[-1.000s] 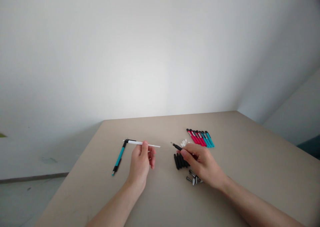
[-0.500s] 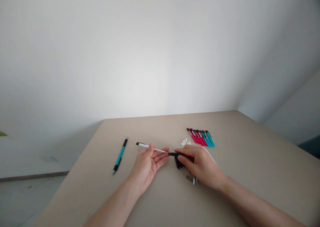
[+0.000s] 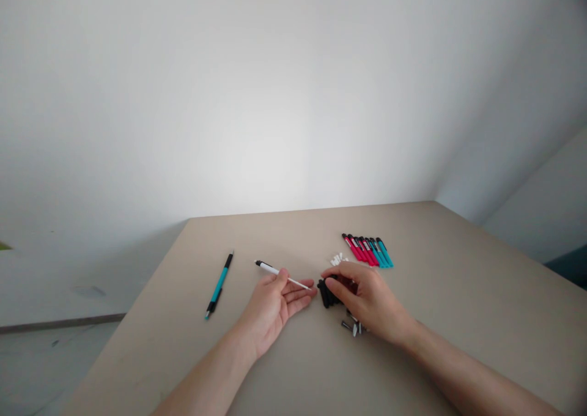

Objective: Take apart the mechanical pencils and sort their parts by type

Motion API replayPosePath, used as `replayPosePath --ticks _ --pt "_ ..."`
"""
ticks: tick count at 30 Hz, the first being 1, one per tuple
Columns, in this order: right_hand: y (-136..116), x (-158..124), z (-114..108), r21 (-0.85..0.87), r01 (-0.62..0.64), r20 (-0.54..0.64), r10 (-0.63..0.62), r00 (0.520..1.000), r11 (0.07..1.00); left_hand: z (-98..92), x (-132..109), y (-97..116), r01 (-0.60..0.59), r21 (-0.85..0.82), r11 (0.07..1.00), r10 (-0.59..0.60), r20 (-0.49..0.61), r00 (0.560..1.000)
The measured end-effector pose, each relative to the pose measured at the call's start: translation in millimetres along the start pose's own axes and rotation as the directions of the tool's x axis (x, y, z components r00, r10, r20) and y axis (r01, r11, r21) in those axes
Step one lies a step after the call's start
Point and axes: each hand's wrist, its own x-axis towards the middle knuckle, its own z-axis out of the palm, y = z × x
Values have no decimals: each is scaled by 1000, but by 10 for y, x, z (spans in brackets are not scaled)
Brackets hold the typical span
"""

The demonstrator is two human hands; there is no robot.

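My left hand (image 3: 274, 309) lies palm up, thumb pinching a white pen barrel (image 3: 268, 268) with a black clip end. From the barrel a thin white refill (image 3: 298, 282) sticks out across the fingers, its tip bare. My right hand (image 3: 362, 290) is bent over a cluster of black pen grips (image 3: 326, 296). Its thumb and index finger close on a black pen grip that the fingers largely hide. Just below this hand lie several small metallic and white pieces (image 3: 354, 328), and white short tubes (image 3: 337, 259) lie behind it.
A teal and black pen (image 3: 220, 284) lies on the left of the beige table (image 3: 284, 379). Red barrels (image 3: 360, 249) and teal barrels (image 3: 385, 254) with black ends lie in a row at the back right. A white wall (image 3: 275, 98) stands behind the table.
The black pen grip in my right hand has moved away from the refill tip, down toward the black cluster. My left hand has shifted slightly right, and the refill now tilts lower.
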Motion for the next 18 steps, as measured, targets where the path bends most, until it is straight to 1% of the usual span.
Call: replayPosePath --ticks 3,7,9,11,13,16,18 --pt "23 5 -12 -2 -30 -34 30 999 1000 -20 16 15 -36 48 998 36 -6 999" --pt "95 11 -9 78 -89 -82 95 992 993 -41 35 58 -183 79 980 188 -58 980" --pt "127 14 0 119 -100 -85 111 990 988 -38 27 80 -210 75 975 216 -83 973" --pt "141 19 8 141 -89 -78 101 992 986 -27 13 90 -186 67 980 191 -79 978" --pt "137 25 9 164 -65 -82 79 994 984 -18 4 81 -127 57 990 130 -53 990" --pt "121 37 -4 193 -47 -115 70 991 980 -24 16 44 -64 59 996 64 -7 998" --pt "119 46 -21 205 -42 -150 74 986 978 -38 34 19 -54 85 995 53 16 998"
